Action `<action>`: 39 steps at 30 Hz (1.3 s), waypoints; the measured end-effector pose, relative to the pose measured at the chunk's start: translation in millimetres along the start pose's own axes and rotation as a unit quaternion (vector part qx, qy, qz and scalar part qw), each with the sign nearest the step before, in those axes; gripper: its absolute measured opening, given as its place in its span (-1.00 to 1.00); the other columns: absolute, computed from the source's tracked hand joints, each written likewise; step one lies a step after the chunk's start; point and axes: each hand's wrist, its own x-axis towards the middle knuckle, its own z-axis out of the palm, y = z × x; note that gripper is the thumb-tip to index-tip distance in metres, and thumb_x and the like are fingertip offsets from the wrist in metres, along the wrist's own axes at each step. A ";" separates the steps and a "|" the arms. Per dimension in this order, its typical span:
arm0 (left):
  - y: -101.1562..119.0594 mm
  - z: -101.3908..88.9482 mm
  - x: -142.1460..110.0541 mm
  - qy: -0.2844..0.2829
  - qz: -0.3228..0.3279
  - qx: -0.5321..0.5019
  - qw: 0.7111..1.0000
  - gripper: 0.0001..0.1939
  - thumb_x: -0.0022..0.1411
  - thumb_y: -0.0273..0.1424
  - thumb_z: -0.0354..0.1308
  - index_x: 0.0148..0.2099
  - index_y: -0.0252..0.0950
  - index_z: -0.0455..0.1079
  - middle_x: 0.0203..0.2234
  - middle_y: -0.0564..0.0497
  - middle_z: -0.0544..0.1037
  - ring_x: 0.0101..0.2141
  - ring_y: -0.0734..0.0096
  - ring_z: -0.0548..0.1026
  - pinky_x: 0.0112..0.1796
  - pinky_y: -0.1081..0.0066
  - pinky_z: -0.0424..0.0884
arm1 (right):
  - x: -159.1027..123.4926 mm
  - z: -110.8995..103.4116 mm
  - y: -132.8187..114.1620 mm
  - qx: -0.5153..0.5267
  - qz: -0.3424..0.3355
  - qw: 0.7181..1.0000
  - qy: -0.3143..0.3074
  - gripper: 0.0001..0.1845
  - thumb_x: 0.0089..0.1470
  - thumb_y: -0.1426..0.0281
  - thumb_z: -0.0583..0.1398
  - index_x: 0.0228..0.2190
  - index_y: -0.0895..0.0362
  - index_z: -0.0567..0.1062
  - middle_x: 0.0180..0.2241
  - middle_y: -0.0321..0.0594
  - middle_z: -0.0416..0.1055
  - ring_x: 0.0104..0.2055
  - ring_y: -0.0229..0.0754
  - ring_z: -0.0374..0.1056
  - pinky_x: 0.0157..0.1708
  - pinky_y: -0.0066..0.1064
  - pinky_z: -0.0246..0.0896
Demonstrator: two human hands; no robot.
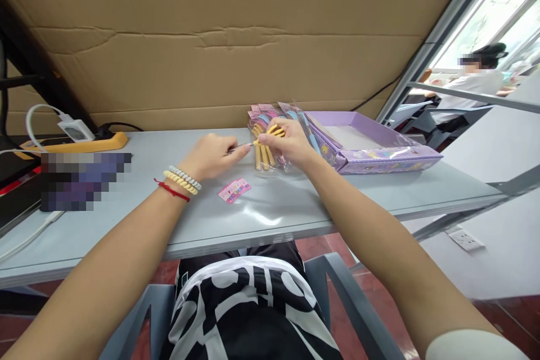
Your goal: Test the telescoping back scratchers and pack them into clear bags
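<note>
My right hand [291, 140] is closed round a yellow piece with curved, prong-like parts [276, 130], whose exact kind I cannot make out. From its left end a thin dark, metal-looking strip runs to my left hand [215, 154], which pinches it between thumb and forefinger. Just beneath and behind my right hand lie clear plastic packets [264, 115] with pink cards and yellow and blue pieces. Several yellow sticks [264, 157] show through the plastic. A small pink printed card [234, 190] lies flat on the table, nearer to me than my hands.
An open purple box [379, 160] stands right of the packets on the grey table [139, 230]. At left are a yellow power strip [101, 142], a white charger [76, 128] with cables, and a blurred-out object. Cardboard [236, 67] walls the back. A seated person [472, 90] is beyond, right.
</note>
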 end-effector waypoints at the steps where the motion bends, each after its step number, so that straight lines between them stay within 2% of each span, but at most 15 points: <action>1: -4.6 -0.3 -0.1 0.001 -0.006 -0.008 1.000 -0.50 0.24 -0.05 -0.13 -0.61 -0.26 0.08 -0.76 0.10 0.17 -0.66 0.51 0.11 -0.53 0.39 -0.04 | 0.8 -4.2 -0.2 0.050 0.007 0.999 0.019 -0.51 -0.22 0.15 0.39 -0.57 0.12 0.22 -0.72 -0.52 0.06 -0.73 -0.48 -0.07 -0.72 -0.54 -0.15; 5: -6.4 4.5 -0.1 0.053 -0.004 -0.057 0.997 -0.47 0.25 -0.06 -0.15 -0.65 -0.26 -0.07 -0.78 0.13 0.03 -0.67 0.55 0.01 -0.54 0.40 -0.05 | 1.3 -6.5 -0.3 0.207 0.001 0.977 0.050 -0.52 -0.23 0.19 0.41 -0.55 0.10 0.22 -0.76 -0.56 0.03 -0.76 -0.47 -0.07 -0.76 -0.55 -0.05; 8: 4.8 10.9 0.3 0.094 0.015 -0.088 0.992 -0.47 0.25 -0.06 -0.15 -0.65 -0.26 -0.04 -0.77 0.13 0.08 -0.66 0.55 0.04 -0.54 0.41 -0.02 | -0.8 8.0 4.3 0.213 0.032 0.976 -0.022 -0.54 -0.24 0.15 0.41 -0.40 0.12 0.35 -0.71 -0.51 0.21 -0.72 -0.40 0.14 -0.71 -0.50 0.15; 11: 11.6 13.3 -0.3 0.074 0.011 -0.101 0.992 -0.53 0.27 -0.09 -0.17 -0.58 -0.26 0.13 -0.75 0.12 0.19 -0.66 0.53 0.13 -0.53 0.42 0.05 | -1.8 22.3 10.2 0.172 0.058 0.980 -0.080 -0.48 -0.19 0.04 0.35 -0.32 0.15 0.40 -0.65 -0.42 0.30 -0.64 -0.32 0.27 -0.68 -0.45 0.22; 13: 9.6 11.4 -1.0 0.060 -0.022 -0.082 0.995 -0.64 0.26 -0.14 -0.12 -0.46 -0.25 0.22 -0.71 0.11 0.28 -0.63 0.47 0.21 -0.51 0.41 0.08 | -1.1 24.3 11.4 0.128 0.030 0.991 -0.027 -0.48 -0.12 -0.02 0.28 -0.32 0.16 0.42 -0.63 -0.40 0.28 -0.63 -0.34 0.26 -0.67 -0.46 0.19; 15: 3.7 8.1 -1.1 0.069 -0.072 -0.064 0.993 -0.83 0.22 -0.28 -0.08 -0.34 -0.24 0.24 -0.67 0.11 0.33 -0.60 0.41 0.27 -0.50 0.40 0.12 | 0.0 18.6 9.4 0.037 -0.052 0.993 0.095 -0.53 -0.04 -0.02 0.23 -0.35 0.15 0.44 -0.59 -0.37 0.28 -0.59 -0.36 0.23 -0.60 -0.47 0.19; 16: 0.2 6.5 -0.7 0.079 -0.095 -0.059 0.991 -0.89 0.18 -0.36 -0.07 -0.28 -0.23 0.24 -0.64 0.10 0.35 -0.58 0.38 0.29 -0.50 0.40 0.14 | 0.5 13.5 7.6 -0.024 -0.108 0.981 0.161 -0.56 -0.01 -0.01 0.21 -0.39 0.15 0.44 -0.55 -0.34 0.31 -0.54 -0.35 0.25 -0.53 -0.46 0.22; 18: -6.3 4.5 0.7 0.097 -0.134 -0.056 0.985 -0.80 0.10 -0.48 -0.07 -0.18 -0.24 0.22 -0.59 0.08 0.39 -0.54 0.33 0.34 -0.47 0.38 0.19 | 1.0 1.5 3.4 -0.138 -0.209 0.932 0.261 -0.59 0.04 0.02 0.18 -0.46 0.14 0.43 -0.48 -0.29 0.35 -0.40 -0.32 0.29 -0.36 -0.43 0.24; 20: -10.8 4.8 2.2 0.100 -0.151 -0.059 0.982 -0.69 0.05 -0.54 -0.06 -0.11 -0.26 0.19 -0.51 0.05 0.44 -0.49 0.31 0.38 -0.42 0.36 0.26 | 0.9 -8.9 0.1 -0.193 -0.254 0.900 0.299 -0.59 0.11 0.03 0.13 -0.46 0.12 0.41 -0.47 -0.29 0.34 -0.36 -0.30 0.29 -0.29 -0.41 0.23; 22: -13.1 7.7 3.0 0.085 -0.138 -0.069 0.984 -0.62 0.04 -0.57 -0.07 -0.04 -0.28 0.15 -0.42 0.00 0.49 -0.42 0.31 0.43 -0.34 0.34 0.31 | 0.0 -14.4 -2.0 -0.200 -0.249 0.903 0.287 -0.59 0.15 0.02 0.07 -0.41 0.11 0.40 -0.51 -0.32 0.30 -0.42 -0.31 0.26 -0.33 -0.41 0.20; 26: -13.0 16.8 1.2 0.038 -0.070 -0.081 0.994 -0.53 0.14 -0.55 -0.11 0.12 -0.29 0.03 -0.22 -0.07 0.52 -0.31 0.32 0.48 -0.21 0.30 0.36 | -3.0 -10.4 -4.6 -0.236 -0.192 0.932 0.195 -0.58 0.14 0.01 0.07 -0.33 0.10 0.44 -0.52 -0.31 0.29 -0.48 -0.31 0.16 -0.40 -0.44 0.13; 31: -9.4 18.5 -0.4 0.012 -0.040 -0.068 0.997 -0.70 0.23 -0.48 -0.12 0.02 -0.27 0.17 -0.10 -0.12 0.53 -0.17 0.26 0.50 -0.15 0.28 0.37 | -6.2 1.1 -3.0 -0.307 -0.167 0.936 0.038 -0.63 0.15 0.09 0.07 -0.41 0.13 0.42 -0.61 -0.36 0.18 -0.56 -0.35 0.01 -0.49 -0.46 0.00; 34: -9.0 14.6 1.3 0.033 -0.057 -0.028 0.997 -0.69 0.16 -0.54 -0.09 -0.03 -0.31 0.26 -0.17 -0.13 0.55 -0.19 0.22 0.51 -0.16 0.28 0.38 | -7.1 2.6 -1.1 -0.306 -0.160 0.937 0.048 -0.72 0.07 0.16 0.16 -0.48 0.11 0.33 -0.66 -0.42 0.11 -0.59 -0.36 -0.06 -0.53 -0.46 -0.07; 37: -10.8 12.2 3.7 0.045 -0.065 0.013 0.997 -0.70 0.08 -0.60 -0.09 -0.16 -0.36 0.36 -0.19 -0.18 0.55 -0.14 0.19 0.50 -0.10 0.28 0.37 | -7.2 -0.7 -1.7 -0.298 -0.152 0.937 0.098 -0.58 -0.05 0.20 0.25 -0.61 0.09 0.13 -0.68 -0.44 0.00 -0.59 -0.37 -0.12 -0.54 -0.46 -0.12; 39: -12.3 12.8 4.4 0.039 -0.042 0.023 0.998 -0.75 0.11 -0.58 -0.11 -0.29 -0.36 0.40 -0.09 -0.24 0.50 -0.03 0.16 0.45 -0.03 0.27 0.34 | -7.0 -4.1 -3.4 -0.290 -0.150 0.937 0.122 -0.53 -0.01 0.18 0.22 -0.65 0.09 0.08 -0.67 -0.41 -0.03 -0.56 -0.35 -0.12 -0.52 -0.44 -0.11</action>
